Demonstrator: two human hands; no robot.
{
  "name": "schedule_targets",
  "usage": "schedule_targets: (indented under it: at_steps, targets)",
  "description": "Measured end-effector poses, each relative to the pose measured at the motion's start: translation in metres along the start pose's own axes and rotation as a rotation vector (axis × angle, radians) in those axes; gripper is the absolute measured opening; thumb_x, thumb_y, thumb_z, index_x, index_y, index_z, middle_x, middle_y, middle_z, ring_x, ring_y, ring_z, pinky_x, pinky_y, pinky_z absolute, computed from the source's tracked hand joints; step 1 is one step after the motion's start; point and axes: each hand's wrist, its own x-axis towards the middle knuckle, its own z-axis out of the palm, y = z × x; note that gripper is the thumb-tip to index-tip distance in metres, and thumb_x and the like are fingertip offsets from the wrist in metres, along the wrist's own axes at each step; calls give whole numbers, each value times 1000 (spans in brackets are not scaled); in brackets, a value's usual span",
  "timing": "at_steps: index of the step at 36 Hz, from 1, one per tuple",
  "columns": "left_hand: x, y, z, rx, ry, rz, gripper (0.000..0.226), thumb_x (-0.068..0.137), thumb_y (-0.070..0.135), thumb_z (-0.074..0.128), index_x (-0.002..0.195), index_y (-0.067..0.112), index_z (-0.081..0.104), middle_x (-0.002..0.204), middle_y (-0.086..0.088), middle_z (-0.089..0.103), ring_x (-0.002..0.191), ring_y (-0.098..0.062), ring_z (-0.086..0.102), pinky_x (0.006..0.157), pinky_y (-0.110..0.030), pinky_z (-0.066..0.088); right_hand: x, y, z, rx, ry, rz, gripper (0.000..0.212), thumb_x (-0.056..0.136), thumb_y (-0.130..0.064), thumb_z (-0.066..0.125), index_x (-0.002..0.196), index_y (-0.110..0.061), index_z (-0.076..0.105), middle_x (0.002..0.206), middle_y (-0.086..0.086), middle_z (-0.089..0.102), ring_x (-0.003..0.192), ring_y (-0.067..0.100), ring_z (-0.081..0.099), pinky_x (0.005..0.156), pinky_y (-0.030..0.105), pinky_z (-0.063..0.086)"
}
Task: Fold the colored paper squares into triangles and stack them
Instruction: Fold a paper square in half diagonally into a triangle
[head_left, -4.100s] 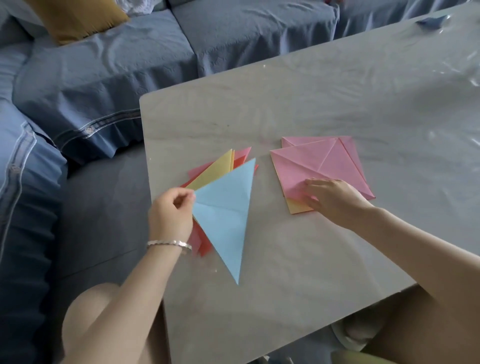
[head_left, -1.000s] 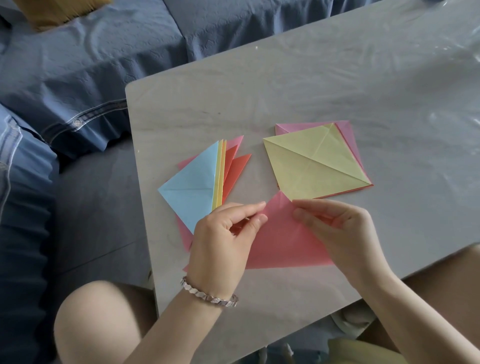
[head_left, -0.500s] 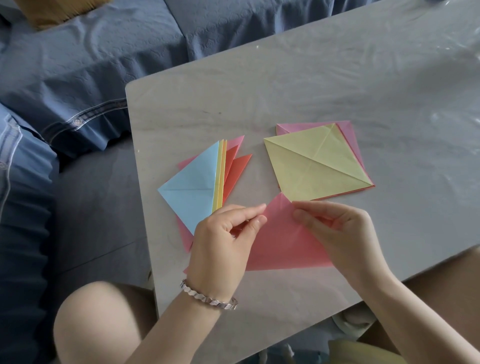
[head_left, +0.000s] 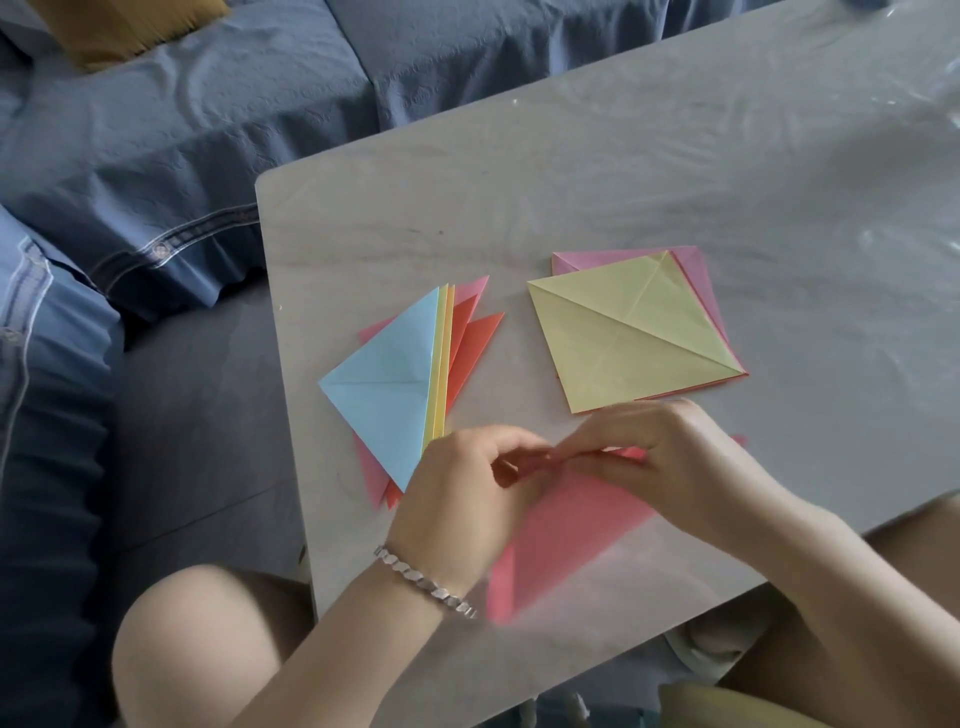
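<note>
Mid-fold on pink sheet (head_left: 566, 525). Lying on the near part of table (head_left: 675, 156), between the 2 piles and closer to the body. Lower corner blurred.

Pinched at its lifted upper edge by left hand (head_left: 457, 499) and right hand (head_left: 670, 457), fingertips meeting over the paper. Both curled onto the sheet, neither slack. Per-finger contact smeared by motion, so can't confirm more than a 2-handed pinch. Likely gripped this way to bring corner onto corner and hold the edges square before creasing.

Folded triangles (head_left: 384, 384): fanned stack just beside left hand. Blue on top, with yellow, orange and pink edges showing underneath. Probably parked on that side for a short drop-off.

Unfolded squares (head_left: 623, 332): pile just beyond right hand. Yellow on top, already crease-marked, with pink and orange-red edges peeking out below. Probably the feed pile, kept within easy reach for the next pick.

The 2 piles well apart, work spot in between. Sensible layout, no mixing of done and undone.

Progress estimate: partway, at least 3 squares still unfolded judging by visible edges.

Next: align corners, press flat, run the crease, then add to the triangle stack.

Risk: thin paper on a glossy film-covered top, so easy to slip and skew the fold.

Bracelet (head_left: 423, 582) on left wrist, clear of the paper.
</note>
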Motion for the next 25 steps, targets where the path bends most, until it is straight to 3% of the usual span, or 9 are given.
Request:
schedule_targets:
  at_steps: [3, 5, 8, 10, 12, 15, 18, 25]
  targets:
    - [3, 0, -1, 14, -51, 34, 13, 76, 11, 70, 78, 24, 73, 56, 21, 63, 59, 1, 60, 59, -9, 46, 11, 0, -6, -190, -51, -172, 17, 81, -32, 60, 88, -28, 74, 81, -17, 69, 74, 2, 60, 74, 24, 50]
    - [6, -2, -2, -33, 5, 21, 15, 75, 8, 70, 73, 23, 72, 50, 20, 60, 51, 2, 56, 56, -8, 43, 19, -1, -5, -309, 55, -312, 21, 84, -33, 55, 83, -24, 74, 78, -12, 70, 74, 11, 63, 85, 34, 49]
    - [15, -9, -2, -248, 176, -140, 22, 74, 4, 72, 61, 21, 68, 47, 12, 61, 40, -6, 53, 49, -14, 47, 27, 1, 0, -425, 272, -418, 26, 88, -26, 51, 84, -17, 75, 91, -2, 71, 91, 17, 64, 93, 35, 41]
    - [22, -18, -3, -377, 270, -272, 19, 73, 2, 72, 60, 14, 68, 47, 8, 62, 39, -8, 53, 47, -16, 50, 28, 3, 7, -422, 300, -407, 24, 88, -24, 52, 90, -15, 74, 103, 0, 70, 103, 19, 62, 95, 36, 44]
    - [27, -30, -5, -396, 299, -364, 10, 75, 4, 72, 67, 8, 70, 50, 3, 62, 38, -7, 53, 46, -16, 50, 25, 7, 19, -400, 203, -367, 27, 89, -27, 49, 95, -15, 73, 107, -1, 69, 105, 18, 62, 95, 37, 45]
    - [31, -49, -6, -239, 303, -380, 11, 77, 15, 73, 67, 10, 71, 56, 1, 64, 37, -7, 54, 46, -13, 46, 16, 19, 42, -395, -6, -258, 35, 88, -34, 41, 99, -20, 71, 109, -4, 68, 102, 13, 63, 94, 38, 49]
    - [32, -59, -5, -132, 303, -354, 21, 76, 21, 74, 56, 21, 66, 53, 10, 64, 37, -7, 56, 46, -13, 44, 3, 27, 62, -399, -115, -207, 37, 89, -33, 37, 98, -22, 72, 111, -8, 67, 103, 9, 62, 93, 34, 50]
    - [33, -68, -1, -23, 283, -375, 26, 75, 8, 69, 54, 23, 63, 52, 12, 62, 39, -8, 56, 44, -9, 40, -15, 27, 83, -436, -86, -103, 41, 87, -33, 34, 91, -26, 74, 103, -13, 69, 97, 4, 64, 90, 25, 48]
